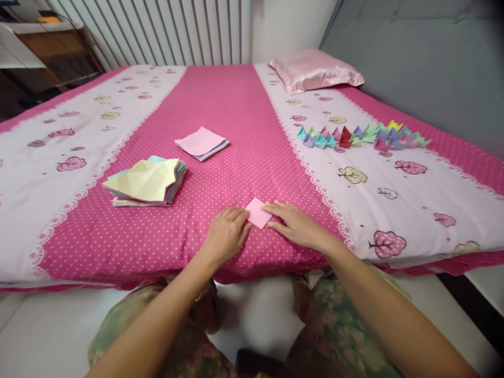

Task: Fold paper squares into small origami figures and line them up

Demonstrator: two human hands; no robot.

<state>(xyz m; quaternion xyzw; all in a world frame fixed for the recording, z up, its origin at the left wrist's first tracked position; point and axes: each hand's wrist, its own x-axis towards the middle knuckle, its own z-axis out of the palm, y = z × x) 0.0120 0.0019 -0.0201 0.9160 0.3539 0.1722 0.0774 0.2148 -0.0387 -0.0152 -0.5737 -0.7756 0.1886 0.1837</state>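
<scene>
A small folded square of pink origami paper (259,214) lies near the front edge of the bed, turned so that a corner points towards me. My left hand (227,233) is closed at its left corner, fingertips and thumb against the paper. From the other side my right hand (293,223) grips the right corner, its fingers over the top edge and its thumb near the lower edge. Whether the fingertips pinch under the paper is hidden.
Further left are a crumpled stack of coloured paper sheets (145,181) and a neater stack topped with pink (202,142). Several folded paper pieces (362,136) stand in rows at the right. A pink pillow (315,71) rests at the back of the bed (220,94).
</scene>
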